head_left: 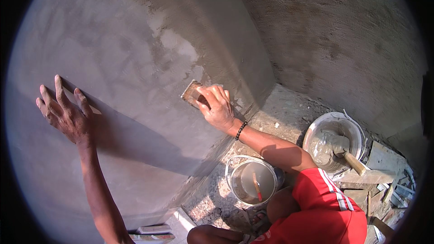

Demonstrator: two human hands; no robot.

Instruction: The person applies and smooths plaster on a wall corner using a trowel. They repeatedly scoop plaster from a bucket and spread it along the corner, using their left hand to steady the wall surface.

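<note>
My left hand [68, 116] has its fingers spread, on or just off the smooth grey plastered wall [122, 63], and casts a long shadow. My right hand [218, 108], a dark bead bracelet at its wrist, is closed around a small rectangular plastering float [191, 94]. The float's worn, brownish edge meets the wall close to the inner corner; my fingers hide its grip. Above it runs a patchy strip of wetter, rougher plaster [174, 43].
A bucket [229, 185] of greyish liquid with a red-tipped wooden stick stands below my right forearm. Right of it, a larger bucket [311, 142] holds wet mortar and a wooden-handled tool [355, 163]. Boards and scraps [375, 176] lie beside it. A rough wall [343, 40] rises at right.
</note>
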